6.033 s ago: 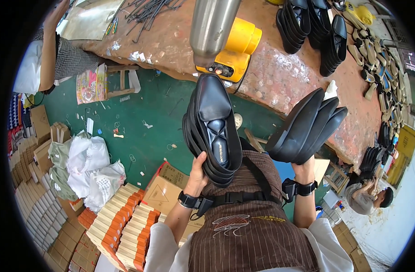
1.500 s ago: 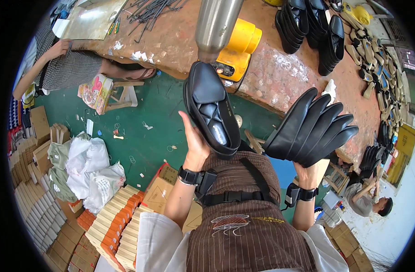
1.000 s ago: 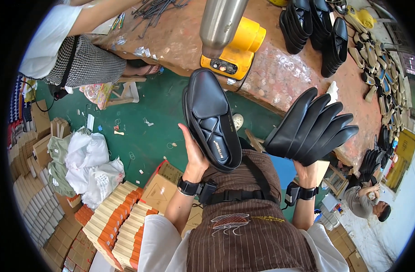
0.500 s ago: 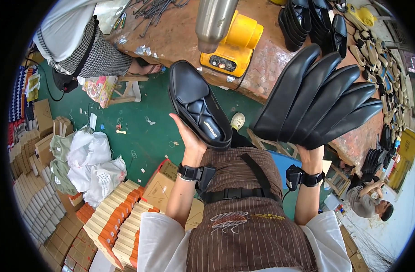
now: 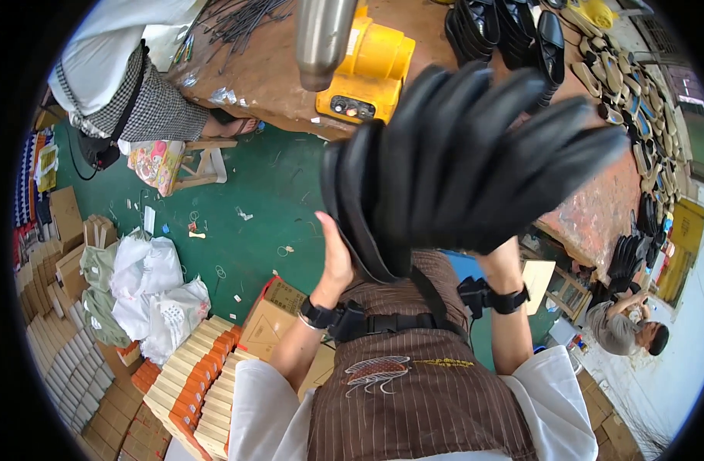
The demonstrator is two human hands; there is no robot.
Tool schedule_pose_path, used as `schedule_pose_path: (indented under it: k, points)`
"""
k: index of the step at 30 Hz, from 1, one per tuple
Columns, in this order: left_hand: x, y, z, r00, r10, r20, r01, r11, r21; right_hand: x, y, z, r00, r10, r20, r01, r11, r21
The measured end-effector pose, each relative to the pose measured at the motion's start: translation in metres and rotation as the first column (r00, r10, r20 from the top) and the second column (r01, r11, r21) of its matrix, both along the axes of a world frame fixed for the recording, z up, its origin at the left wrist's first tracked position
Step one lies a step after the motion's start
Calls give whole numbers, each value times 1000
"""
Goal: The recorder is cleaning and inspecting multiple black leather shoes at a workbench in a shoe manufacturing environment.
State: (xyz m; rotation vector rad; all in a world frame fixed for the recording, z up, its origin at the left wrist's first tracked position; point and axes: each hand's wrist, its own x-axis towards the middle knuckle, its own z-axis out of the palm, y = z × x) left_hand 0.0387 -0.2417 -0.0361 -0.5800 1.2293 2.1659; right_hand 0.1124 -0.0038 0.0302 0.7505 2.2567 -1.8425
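Your left hand point(image 5: 337, 257) supports black shoes point(image 5: 360, 184), thumb spread, fingers hidden behind them. Your right hand point(image 5: 503, 265) holds up a blurred shoe fan point(image 5: 483, 165), overlapping them in view beyond your apron point(image 5: 413, 392); how either grip closes, I cannot tell.

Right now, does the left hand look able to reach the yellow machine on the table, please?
Probably not: the left hand is against the held black shoes, which appear between it and the yellow machine.

The black shoes point(image 5: 483, 161) (mostly blurred) hide the fingers of the right hand point(image 5: 503, 260).
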Motion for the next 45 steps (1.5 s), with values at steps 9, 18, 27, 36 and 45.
schedule_pose_path:
  k: [9, 18, 27, 36, 45]
  points:
    - [2, 2, 13, 989, -145, -28, 144, 989, -12, 31, -29, -18, 815, -364, 450, 469, -39, -882]
    - [-10, -4, 24, 955, -294, -43, 279, 937, -210, 36, -42, -47, 825, -273, 495, 532, 81, -843]
    - [-45, -13, 22, 963, -259, 78, 254, 965, 62, 20, -24, -38, 788, -462, 408, 532, 176, -828]
    - [-74, -14, 8, 961, -248, 121, 164, 865, 475, 39, 13, -36, 647, -679, 347, 463, -11, -886]
    - [-80, -13, 29, 986, -135, 93, 73, 870, 487, 49, 11, -27, 495, -796, 349, 653, 76, -754]
